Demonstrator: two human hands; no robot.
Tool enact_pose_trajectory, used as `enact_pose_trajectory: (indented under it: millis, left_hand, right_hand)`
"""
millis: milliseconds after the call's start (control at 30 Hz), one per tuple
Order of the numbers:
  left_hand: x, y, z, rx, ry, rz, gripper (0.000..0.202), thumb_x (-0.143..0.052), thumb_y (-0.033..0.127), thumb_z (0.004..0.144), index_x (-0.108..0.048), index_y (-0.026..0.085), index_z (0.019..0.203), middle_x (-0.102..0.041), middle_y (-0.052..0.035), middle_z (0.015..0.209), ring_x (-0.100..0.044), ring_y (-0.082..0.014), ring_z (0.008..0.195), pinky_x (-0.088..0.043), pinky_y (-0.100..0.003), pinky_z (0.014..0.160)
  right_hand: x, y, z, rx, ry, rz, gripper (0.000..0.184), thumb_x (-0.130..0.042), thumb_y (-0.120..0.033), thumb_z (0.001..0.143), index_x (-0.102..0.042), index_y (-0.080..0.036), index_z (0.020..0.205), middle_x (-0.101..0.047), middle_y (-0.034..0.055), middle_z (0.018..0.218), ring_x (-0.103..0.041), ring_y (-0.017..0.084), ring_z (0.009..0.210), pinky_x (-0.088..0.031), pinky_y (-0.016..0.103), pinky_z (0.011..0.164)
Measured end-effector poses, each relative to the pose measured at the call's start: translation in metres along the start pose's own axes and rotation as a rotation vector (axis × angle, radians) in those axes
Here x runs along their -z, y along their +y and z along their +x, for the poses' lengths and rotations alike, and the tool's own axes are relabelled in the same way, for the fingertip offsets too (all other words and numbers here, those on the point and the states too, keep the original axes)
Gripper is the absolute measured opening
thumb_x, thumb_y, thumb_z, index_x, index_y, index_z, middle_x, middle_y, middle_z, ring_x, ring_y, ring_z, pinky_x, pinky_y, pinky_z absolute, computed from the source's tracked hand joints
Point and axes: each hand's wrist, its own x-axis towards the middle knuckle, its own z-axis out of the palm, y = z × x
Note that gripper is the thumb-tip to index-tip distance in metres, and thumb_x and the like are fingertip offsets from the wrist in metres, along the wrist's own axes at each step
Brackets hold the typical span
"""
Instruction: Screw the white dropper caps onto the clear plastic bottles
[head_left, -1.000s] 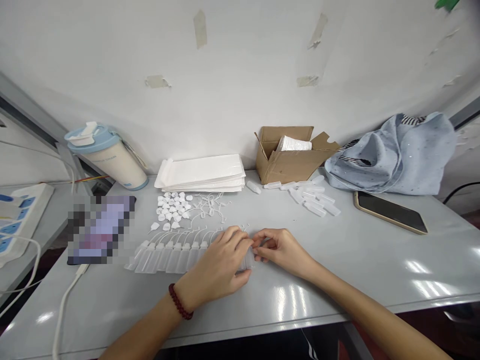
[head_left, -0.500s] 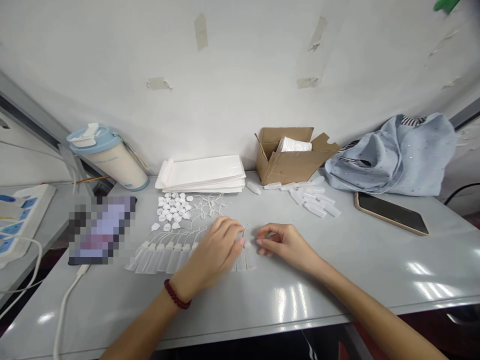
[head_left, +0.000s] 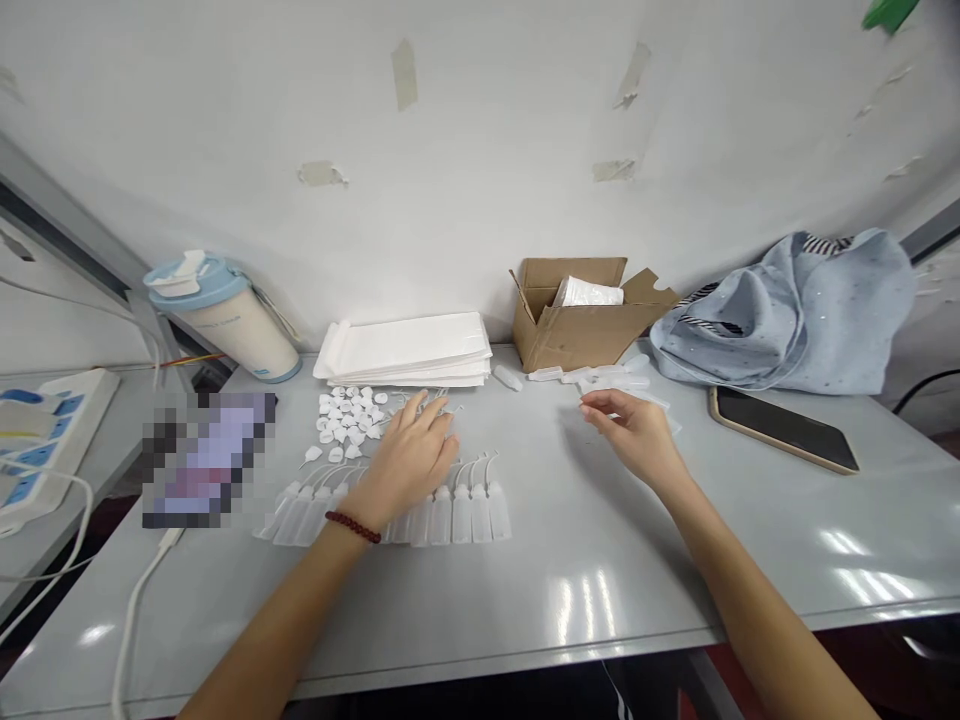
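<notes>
The left hand (head_left: 409, 462), with a red bead bracelet (head_left: 352, 527) at its wrist, has its fingers (head_left: 416, 410) spread and resting over a tangle of thin plastic tubes (head_left: 454, 408). Just below those fingers, a row of translucent dropper bottles (head_left: 461, 515) lies on the grey counter (head_left: 600, 610), and a cluster of small white caps (head_left: 345, 420) sits to their left. The right hand (head_left: 630, 432) curls its fingers (head_left: 600, 400) loosely just in front of loose translucent bottles (head_left: 626, 380); whether they pinch anything cannot be told. Beyond the left fingers stands a white tumbler (head_left: 225, 330), its print too small to read.
</notes>
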Motion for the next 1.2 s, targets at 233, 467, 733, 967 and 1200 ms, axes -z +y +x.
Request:
enact_pose_trajectory:
  millis: [233,467,733,967,1200]
  left_hand:
    - [0.0,-0.011,0.003,0.011,-0.01,-0.055,0.037,-0.034,0.028,0.095,-0.057,0.009,0.118,-0.057,-0.0141,0.126,-0.037,-0.0319,0.128,-0.037,-0.055,0.103]
    - [0.012,-0.01,-0.002,0.178,0.304,-0.327,0.034,-0.037,0.026,0.092,-0.059,0.014,0.114,-0.06,-0.0119,0.122,-0.052,-0.0248,0.117,-0.042,-0.046,0.102]
    - [0.01,-0.008,-0.011,0.241,0.355,-0.41,0.028,-0.04,0.019,0.09,-0.063,0.016,0.104,-0.066,-0.0091,0.11,-0.061,-0.0233,0.106,-0.052,-0.041,0.089]
    - [0.007,-0.005,-0.013,0.191,0.392,-0.42,0.026,-0.043,0.013,0.087,-0.064,0.016,0.102,-0.068,-0.0082,0.106,-0.063,-0.0213,0.1,-0.053,-0.037,0.086]
    - [0.014,0.007,-0.018,0.16,0.4,-0.529,0.022,-0.047,0.012,0.087,-0.065,0.017,0.097,-0.07,-0.0061,0.099,-0.064,-0.0184,0.089,-0.054,-0.033,0.078]
  right_hand:
    - [0.001,0.007,0.006,0.053,0.052,-0.052,0.02,-0.054,-0.033,0.078,-0.067,-0.018,0.081,-0.072,0.0084,0.084,-0.065,0.022,0.074,-0.052,0.035,0.067]
    - [-0.031,0.011,-0.004,0.278,-0.067,-0.122,0.021,-0.047,-0.025,0.085,-0.062,-0.017,0.097,-0.067,0.0118,0.098,-0.063,0.024,0.087,-0.052,0.039,0.074]
    - [-0.064,0.001,0.016,0.562,-0.117,-0.346,0.031,-0.046,-0.022,0.091,-0.056,-0.014,0.119,-0.05,0.0183,0.127,-0.048,0.028,0.119,-0.041,0.041,0.1]
    - [-0.087,-0.011,0.047,0.535,-0.153,-0.45,0.026,-0.051,-0.016,0.088,-0.064,-0.014,0.11,-0.058,0.0161,0.111,-0.053,0.029,0.103,-0.045,0.041,0.09]
    - [-0.079,-0.009,0.031,0.57,-0.157,-0.47,0.024,-0.05,-0.016,0.088,-0.063,-0.016,0.108,-0.057,0.0137,0.099,-0.052,0.028,0.095,-0.045,0.04,0.084]
